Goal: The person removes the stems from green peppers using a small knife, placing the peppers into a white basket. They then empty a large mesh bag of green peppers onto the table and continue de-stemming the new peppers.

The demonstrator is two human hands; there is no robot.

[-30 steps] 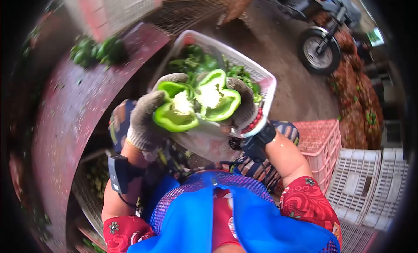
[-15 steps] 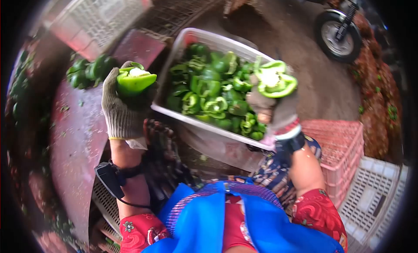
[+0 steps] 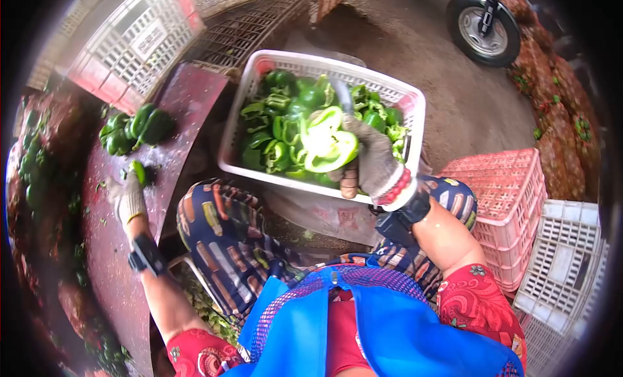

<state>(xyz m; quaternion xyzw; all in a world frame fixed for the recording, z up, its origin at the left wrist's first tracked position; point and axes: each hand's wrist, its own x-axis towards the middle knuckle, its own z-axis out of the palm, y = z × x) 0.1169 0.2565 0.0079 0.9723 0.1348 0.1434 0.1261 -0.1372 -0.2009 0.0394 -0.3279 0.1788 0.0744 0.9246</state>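
Observation:
My left hand, in a pale knitted glove, reaches over the reddish board at the left. A small green pepper piece is at its fingertips; blur hides whether the fingers grip it. Just beyond lie several whole green bell peppers. My right hand, gloved and closed, grips a cut bell pepper half, its pale inside facing up. A blurred grey strip, blade-like, sticks out beyond that hand. Below is a white crate filled with cut green peppers.
The reddish board runs along my left side. A pink-and-white crate stands at the upper left. Stacked pink crates and a white crate are at the right. A wheel stands at the upper right, beside red sacks.
My left hand has swung left and down from beside the crate to the board. My right hand has moved left with its pepper half, now over the crate. The view has shifted slightly.

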